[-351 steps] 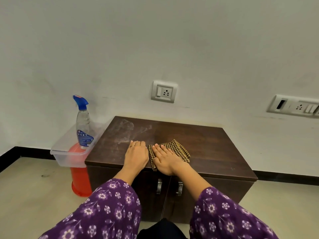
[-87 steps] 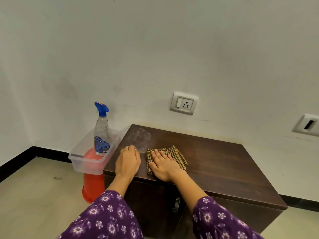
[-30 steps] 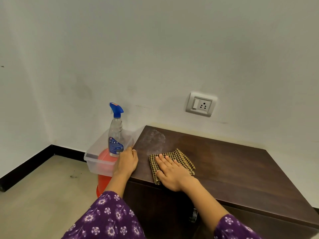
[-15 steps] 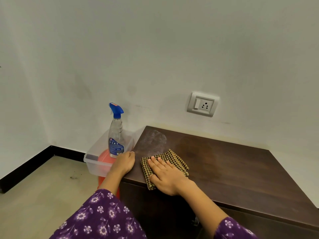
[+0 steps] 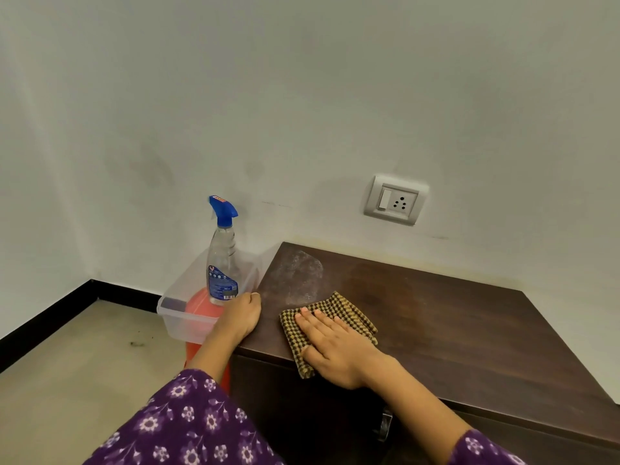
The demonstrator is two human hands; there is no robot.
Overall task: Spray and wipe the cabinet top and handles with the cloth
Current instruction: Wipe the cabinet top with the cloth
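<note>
Dark brown wood makes up the cabinet (image 5: 453, 330), whose top runs from the picture's centre toward 4 o'clock. A cloth (image 5: 339, 307), checked in yellow and dark brown and folded, lies on the top near its front left corner. The right hand (image 5: 335, 350) lies flat on the cloth, fingers straight and slightly apart, pointing toward 11 o'clock; the cloth's near end hangs just over the front edge. The left hand (image 5: 240, 318) sits at the cloth's 9 o'clock on the cabinet's left edge, its fingers curled down over that edge, not touching the cloth. At the cloth's 12 o'clock a whitish, hazy patch (image 5: 298, 276) marks the top's far left corner. A spray bottle (image 5: 221, 263), clear with a blue trigger head, stands upright in a clear plastic tub (image 5: 181, 317) at the left hand's 11 o'clock, just beside the cabinet. The tub rests on something red (image 5: 201, 350) on the floor (image 5: 84, 364). A metal handle (image 5: 385, 427) shows on the cabinet front at 5 o'clock from the right hand. A socket (image 5: 396, 200) sits on the wall at the cloth's 1 o'clock. Purple flowered sleeves (image 5: 188, 427) cover both forearms.
</note>
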